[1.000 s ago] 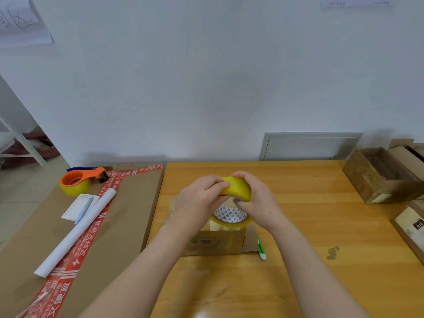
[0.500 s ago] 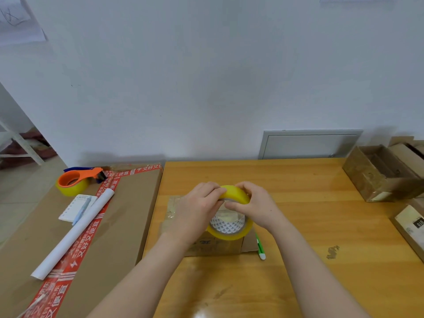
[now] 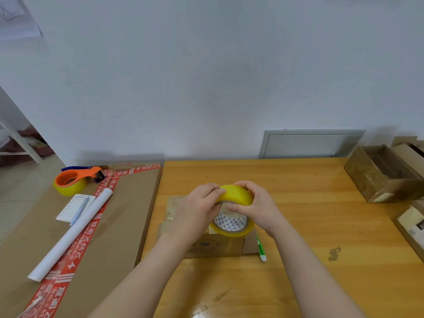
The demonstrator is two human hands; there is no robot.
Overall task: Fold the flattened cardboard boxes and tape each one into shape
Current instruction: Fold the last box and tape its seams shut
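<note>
Both hands on the yellow tape roll [image 3: 236,195] — left hand [image 3: 197,211] and right hand [image 3: 257,206] curl round its rim. It's held above the small cardboard box [image 3: 218,245] — likely hunting the tape's free end.

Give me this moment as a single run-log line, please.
left hand: grips yellow tape roll | right hand: grips same roll | roll: over small cardboard box | green pen: on wooden table beside box

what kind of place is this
Likely a packing bench: the left hand and right hand hold a yellow tape roll over a cardboard box on a wooden table, and an orange tape dispenser sits on a large taped carton.
</note>
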